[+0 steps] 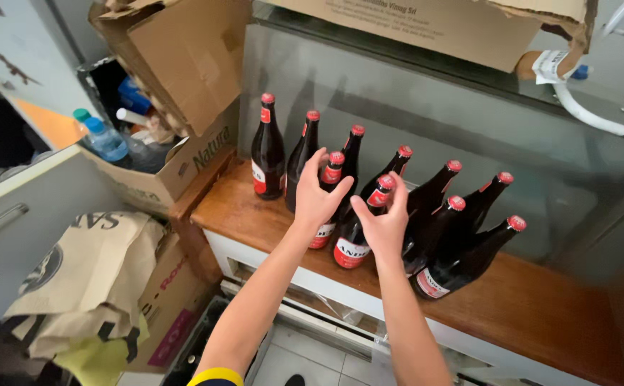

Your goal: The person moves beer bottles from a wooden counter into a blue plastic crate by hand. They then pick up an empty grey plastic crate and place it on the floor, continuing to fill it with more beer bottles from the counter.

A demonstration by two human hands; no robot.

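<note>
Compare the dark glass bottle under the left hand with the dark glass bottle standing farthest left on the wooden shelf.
The dark glass bottle under the left hand is touched by the left hand, which hides much of its body; the farthest-left dark glass bottle stands untouched and in full view. The first stands nearer the wooden shelf's front edge, the second against the back. Both are upright, with red caps and red-and-white labels.

dark red-capped bottles (352,236), upright, wooden shelf (526,300)

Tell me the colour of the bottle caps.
Red caps on dark bottles, seen clearest in the head view.
</note>
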